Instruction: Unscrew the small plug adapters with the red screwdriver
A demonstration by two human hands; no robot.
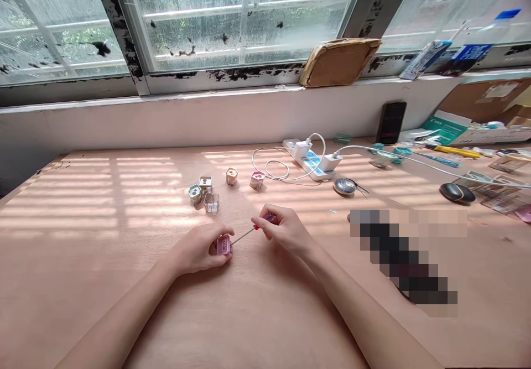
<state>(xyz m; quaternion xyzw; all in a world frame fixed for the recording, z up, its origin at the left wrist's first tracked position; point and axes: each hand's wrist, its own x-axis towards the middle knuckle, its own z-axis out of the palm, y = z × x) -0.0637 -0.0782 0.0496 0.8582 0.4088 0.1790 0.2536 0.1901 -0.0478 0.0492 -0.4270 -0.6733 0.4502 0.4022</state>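
Observation:
My left hand (207, 250) is closed around a small pink plastic case (223, 245) with round marks on its top, held low over the wooden table. Between the thumb and fingers of my right hand (280, 228) is the handle of a screwdriver (244, 236) with a thin metal shaft and a red collar. Its tip meets the right side of the pink case; the exact contact point is too small to make out. Beyond my hands stand a clear plastic box (211, 203), a green-topped box (194, 194), a beige-topped box (205, 182), an orange-topped box (231, 176) and a pink-topped box (257, 179).
A white power strip (313, 165) with plugged chargers and cables lies at the back. To its right are a round metal tin (345, 186), a black computer mouse (457, 193) and a phone (391, 123) against the wall. A blurred-out dark object (409, 261) lies right of my forearm.

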